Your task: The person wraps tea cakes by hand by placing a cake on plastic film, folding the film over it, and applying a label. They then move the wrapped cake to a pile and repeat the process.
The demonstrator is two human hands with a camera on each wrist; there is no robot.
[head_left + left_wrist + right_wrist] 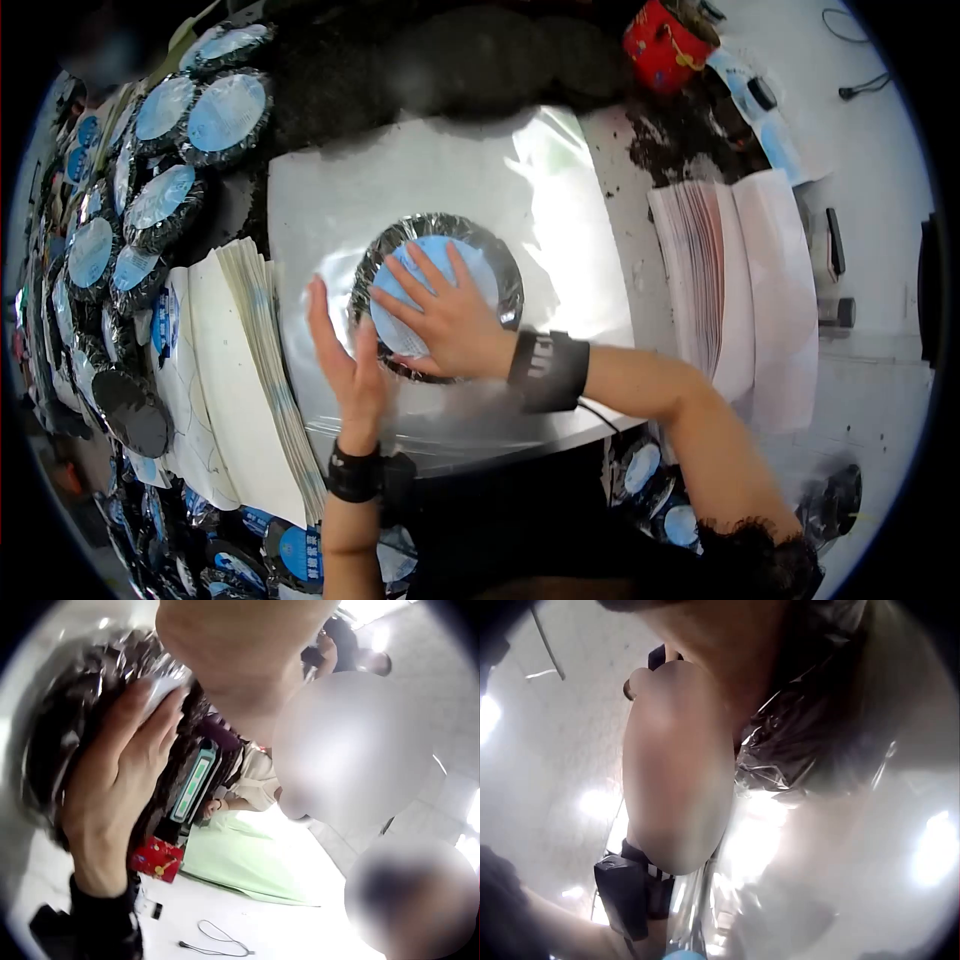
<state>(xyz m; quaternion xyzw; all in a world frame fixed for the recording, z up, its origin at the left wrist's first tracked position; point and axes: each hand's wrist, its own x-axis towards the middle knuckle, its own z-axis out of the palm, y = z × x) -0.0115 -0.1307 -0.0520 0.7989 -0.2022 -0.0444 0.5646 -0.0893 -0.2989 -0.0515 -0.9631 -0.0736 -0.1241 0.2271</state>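
Note:
A dark round cake in crinkled clear wrap (505,265), with a round light blue label (470,258) on top, lies on a stack of clear plastic sheets (320,205). My right hand (455,325) rests palm down on the label, fingers spread. Beside the cake's lower left edge is my left hand (350,365), its fingers and thumb straight and nothing held in it. In the left wrist view, the right hand (112,787) lies over the shiny wrap, and part of the left hand (240,645) fills the top.
Many wrapped round cakes (228,112) are piled along the left. Paper stacks lie on the left (235,370) and right (700,290) of the sheets. Dark loose material (340,90) covers the far side, near a red container (668,48). Other people appear in the left wrist view.

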